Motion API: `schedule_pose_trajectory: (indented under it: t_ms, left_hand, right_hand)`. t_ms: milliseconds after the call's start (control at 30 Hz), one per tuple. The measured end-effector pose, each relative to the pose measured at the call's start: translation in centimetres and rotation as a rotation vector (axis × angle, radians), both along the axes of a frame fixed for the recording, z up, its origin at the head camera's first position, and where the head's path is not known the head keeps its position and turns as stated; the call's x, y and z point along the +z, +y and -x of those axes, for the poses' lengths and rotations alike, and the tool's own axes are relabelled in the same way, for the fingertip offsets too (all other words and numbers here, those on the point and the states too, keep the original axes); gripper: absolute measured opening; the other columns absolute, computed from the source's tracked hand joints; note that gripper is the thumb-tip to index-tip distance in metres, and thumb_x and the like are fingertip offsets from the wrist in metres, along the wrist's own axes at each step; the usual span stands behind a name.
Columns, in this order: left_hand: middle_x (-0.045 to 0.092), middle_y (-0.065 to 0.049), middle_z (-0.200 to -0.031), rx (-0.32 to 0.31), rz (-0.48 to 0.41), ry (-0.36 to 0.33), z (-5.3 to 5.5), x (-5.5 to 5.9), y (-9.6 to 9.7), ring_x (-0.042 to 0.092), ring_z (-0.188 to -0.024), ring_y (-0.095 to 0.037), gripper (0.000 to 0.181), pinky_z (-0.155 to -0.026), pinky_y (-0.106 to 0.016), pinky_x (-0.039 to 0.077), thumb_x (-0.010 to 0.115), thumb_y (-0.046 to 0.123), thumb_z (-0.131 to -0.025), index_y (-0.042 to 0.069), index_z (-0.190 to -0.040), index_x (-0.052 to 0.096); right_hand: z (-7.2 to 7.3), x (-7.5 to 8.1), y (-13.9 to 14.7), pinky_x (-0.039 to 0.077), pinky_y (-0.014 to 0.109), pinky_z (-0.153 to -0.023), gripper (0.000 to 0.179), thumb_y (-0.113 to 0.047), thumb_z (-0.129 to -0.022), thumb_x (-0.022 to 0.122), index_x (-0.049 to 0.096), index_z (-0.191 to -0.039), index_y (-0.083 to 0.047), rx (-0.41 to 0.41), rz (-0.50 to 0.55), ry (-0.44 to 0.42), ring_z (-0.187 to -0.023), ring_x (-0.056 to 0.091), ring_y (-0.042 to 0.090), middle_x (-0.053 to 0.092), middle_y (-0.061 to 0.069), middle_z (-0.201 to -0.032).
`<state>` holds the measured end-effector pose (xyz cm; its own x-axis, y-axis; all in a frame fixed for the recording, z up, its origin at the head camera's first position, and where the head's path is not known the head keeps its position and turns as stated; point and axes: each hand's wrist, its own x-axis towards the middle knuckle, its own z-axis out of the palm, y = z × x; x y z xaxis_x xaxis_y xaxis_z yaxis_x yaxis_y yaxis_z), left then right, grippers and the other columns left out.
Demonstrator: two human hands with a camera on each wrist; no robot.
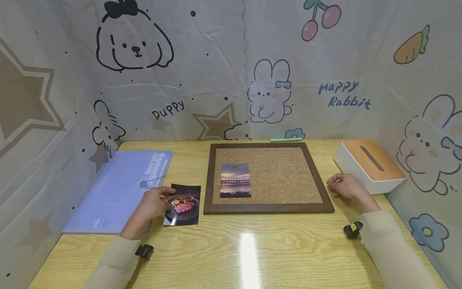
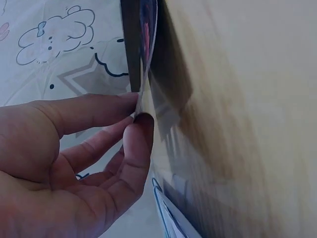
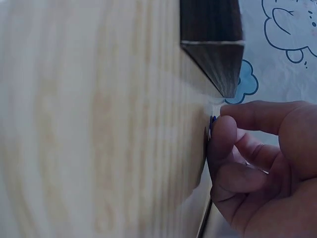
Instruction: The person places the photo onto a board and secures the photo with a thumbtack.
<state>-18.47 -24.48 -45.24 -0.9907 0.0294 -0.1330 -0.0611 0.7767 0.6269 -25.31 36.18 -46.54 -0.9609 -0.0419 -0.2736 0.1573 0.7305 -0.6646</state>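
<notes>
My left hand (image 1: 153,206) pinches the left edge of a glossy food photo (image 1: 185,216), with the thumb on one face and fingers on the other. In the left wrist view the photo (image 2: 148,34) stands edge-on, slightly bowed above the wood table. Right of it lies a brown-framed corkboard (image 1: 281,176), where a sunset pier photo (image 1: 235,186) hangs from a red push pin (image 1: 234,166). My right hand (image 1: 345,186) is low at the table between board and tissue box, its curled fingertips pinching a small blue push pin (image 3: 213,119), mostly hidden by them.
A translucent blue document folder (image 1: 119,188) with a string button lies at the left. The white tissue box (image 1: 382,186) with an orange lid stands at the right. Behind the board lies a green pen (image 1: 286,139). Printed curtains enclose the table.
</notes>
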Motion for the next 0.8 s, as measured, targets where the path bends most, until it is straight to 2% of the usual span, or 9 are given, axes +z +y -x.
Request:
schedule_pose_trajectory:
  t_ms: [167,333,467,567,667,800]
  left_hand:
    - [0.064,-0.026,-0.125,-0.015,-0.057,-0.052,0.2,0.4,-0.3,0.066,-0.109,-0.04,0.047,-0.079,-0.039,0.059,0.072,0.001,-0.083,0.001,-0.129,0.063]
    - [0.058,-0.028,-0.131,-0.02,-0.141,-0.105,0.3,0.7,-0.4,0.065,-0.108,-0.036,0.048,-0.078,-0.034,0.059,0.07,0.001,-0.087,0.003,-0.134,0.06]
    - [0.058,-0.027,-0.133,-0.033,-0.207,-0.107,0.5,0.9,-0.6,0.065,-0.106,-0.031,0.051,-0.077,-0.03,0.057,0.071,0.002,-0.088,0.002,-0.137,0.058]
    - [0.057,-0.026,-0.134,-0.038,-0.247,-0.096,0.7,1.3,-0.7,0.063,-0.108,-0.03,0.052,-0.079,-0.029,0.055,0.071,0.004,-0.09,0.001,-0.139,0.056]
    - [0.053,-0.025,-0.139,-0.036,-0.277,-0.089,0.7,1.7,-0.7,0.061,-0.115,-0.032,0.054,-0.085,-0.031,0.055,0.07,0.008,-0.092,0.003,-0.142,0.053]
    - [0.05,-0.024,-0.144,-0.031,-0.325,-0.089,0.9,2.4,-0.5,0.061,-0.121,-0.036,0.056,-0.095,-0.04,0.053,0.067,0.013,-0.095,0.008,-0.147,0.048]
  right_hand:
    - [0.0,-0.1,0.2,0.046,0.025,-0.055,0.022,-0.008,-0.097,0.055,0.06,-0.109,0.011,-0.004,-0.024,0.015,-0.065,0.057,0.011,0.062,0.003,-0.073]
    - [-0.1,0.0,0.4,0.044,0.024,-0.055,0.021,-0.009,-0.099,0.054,0.061,-0.106,0.009,0.001,-0.044,0.009,-0.065,0.055,0.012,0.061,0.002,-0.071]
    - [0.0,0.4,0.5,0.044,0.025,-0.06,0.022,-0.012,-0.101,0.053,0.062,-0.107,0.007,0.022,-0.071,0.009,-0.07,0.056,0.014,0.063,0.005,-0.077]
    - [0.0,0.8,0.4,0.046,0.025,-0.064,0.025,-0.016,-0.102,0.052,0.062,-0.109,0.007,0.044,-0.071,0.03,-0.075,0.06,0.015,0.067,0.011,-0.088]
    - [0.0,1.1,0.2,0.049,0.027,-0.066,0.027,-0.017,-0.103,0.051,0.061,-0.111,0.007,0.059,-0.046,0.049,-0.078,0.063,0.016,0.068,0.016,-0.099]
    - [0.1,1.4,0.1,0.051,0.029,-0.064,0.026,-0.014,-0.104,0.049,0.06,-0.113,0.007,0.056,-0.016,0.067,-0.079,0.063,0.017,0.067,0.017,-0.099]
